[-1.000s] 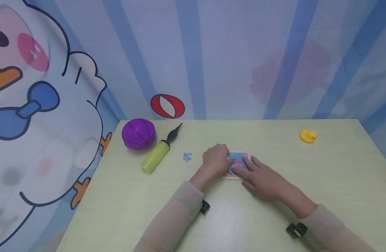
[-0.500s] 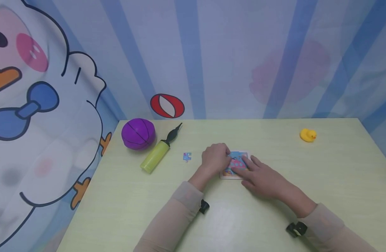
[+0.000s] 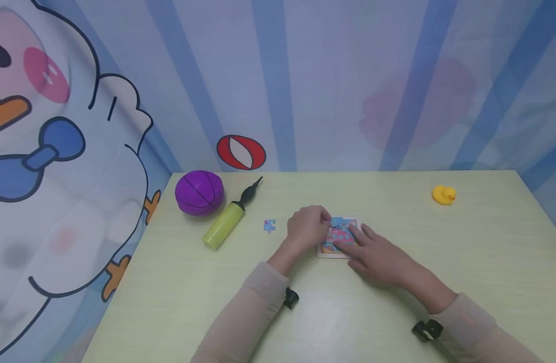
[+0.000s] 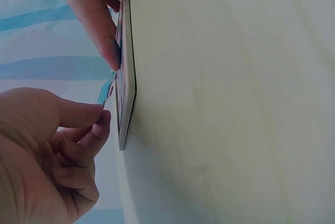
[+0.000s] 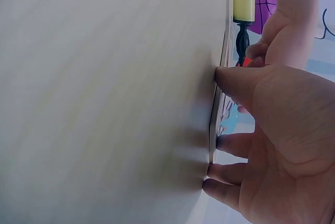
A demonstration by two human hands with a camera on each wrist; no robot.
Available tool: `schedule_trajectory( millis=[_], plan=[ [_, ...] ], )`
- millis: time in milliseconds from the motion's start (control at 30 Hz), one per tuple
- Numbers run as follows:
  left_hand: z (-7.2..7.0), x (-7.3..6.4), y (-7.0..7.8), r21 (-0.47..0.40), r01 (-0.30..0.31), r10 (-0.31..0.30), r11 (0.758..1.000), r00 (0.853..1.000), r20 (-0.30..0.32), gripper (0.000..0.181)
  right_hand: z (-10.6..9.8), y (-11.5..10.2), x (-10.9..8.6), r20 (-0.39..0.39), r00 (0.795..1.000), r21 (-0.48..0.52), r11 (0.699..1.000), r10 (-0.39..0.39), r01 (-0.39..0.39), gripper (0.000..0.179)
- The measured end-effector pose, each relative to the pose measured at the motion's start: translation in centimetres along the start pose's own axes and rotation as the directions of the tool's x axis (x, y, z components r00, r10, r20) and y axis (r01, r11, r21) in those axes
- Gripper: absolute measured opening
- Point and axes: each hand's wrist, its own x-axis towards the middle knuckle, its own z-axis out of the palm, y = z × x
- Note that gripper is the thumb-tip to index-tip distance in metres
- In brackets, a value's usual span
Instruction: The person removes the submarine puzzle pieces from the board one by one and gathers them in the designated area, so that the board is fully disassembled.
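Note:
A small jigsaw puzzle (image 3: 339, 235) with a blue and pink picture lies in a pale-edged tray (image 3: 325, 256) on the table. My left hand (image 3: 307, 228) is at its left side. In the left wrist view, thumb and forefinger pinch a teal puzzle piece (image 4: 106, 91), which stands tilted up from the picture. My right hand (image 3: 382, 257) is spread over the right side, some fingertips on the picture and the thumb by the near edge. The palm and fingers partly hide the puzzle. A loose blue puzzle piece (image 3: 269, 226) lies to the left.
A purple ball (image 3: 199, 193) and a yellow-green hand pump (image 3: 224, 225) with a black nozzle lie at the table's back left. Toward the back right sits a yellow rubber duck (image 3: 443, 195). Behind the table hangs a striped blue cloth (image 3: 332, 91) with cartoon prints.
My left hand has drawn slightly to the left, uncovering more of the puzzle's picture. The right hand stays in place, and the loose piece has not moved.

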Motion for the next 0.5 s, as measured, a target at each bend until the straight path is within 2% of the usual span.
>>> schedule_trajectory(
  millis=[167,500],
  plan=[
    [-0.6,-0.3,-0.7,-0.072,-0.007,0.006,0.997,1.000,-0.010,0.012,0.0,0.0,0.1,0.009,1.000,0.008,1.000,0.012,-0.012,0.048],
    [-2.4,-0.8,-2.7,-0.133,0.018,-0.021,0.991,1.000,-0.021,0.013,0.0,0.0,0.1,0.012,1.000,0.016,1.000,0.024,-0.024,0.049]
  ],
)
